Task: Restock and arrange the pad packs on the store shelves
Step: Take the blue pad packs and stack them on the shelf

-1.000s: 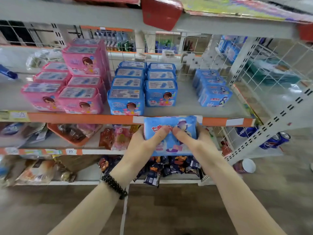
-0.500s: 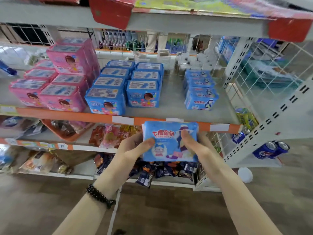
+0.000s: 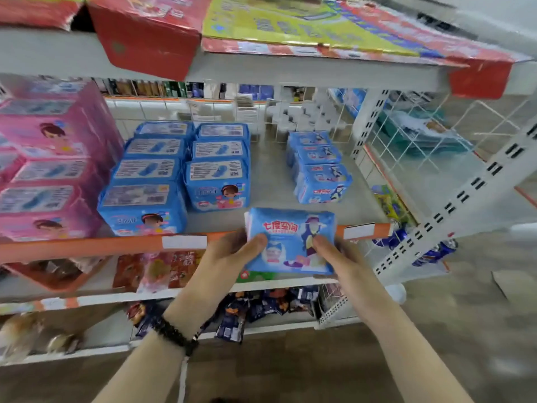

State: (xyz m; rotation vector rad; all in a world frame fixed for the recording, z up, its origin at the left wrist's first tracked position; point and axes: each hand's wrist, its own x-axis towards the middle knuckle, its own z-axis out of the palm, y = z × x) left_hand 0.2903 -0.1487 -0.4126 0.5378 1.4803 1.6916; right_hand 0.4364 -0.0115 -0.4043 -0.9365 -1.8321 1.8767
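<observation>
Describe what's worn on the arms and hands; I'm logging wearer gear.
Both forearms are bare, no sleeves in view, and no gloves on the left hand or right hand. The left wrist carries a black beaded bracelet. No rings or watch show.

left hand [image 3: 229,257] | right hand [image 3: 338,257] | arms extended forward | thumbs on top, fingers curled, gripping

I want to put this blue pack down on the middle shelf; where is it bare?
Bare shelf lies between the blue packs and the smaller blue row, and in front of that row. The left is crowded with pink packs.
</observation>
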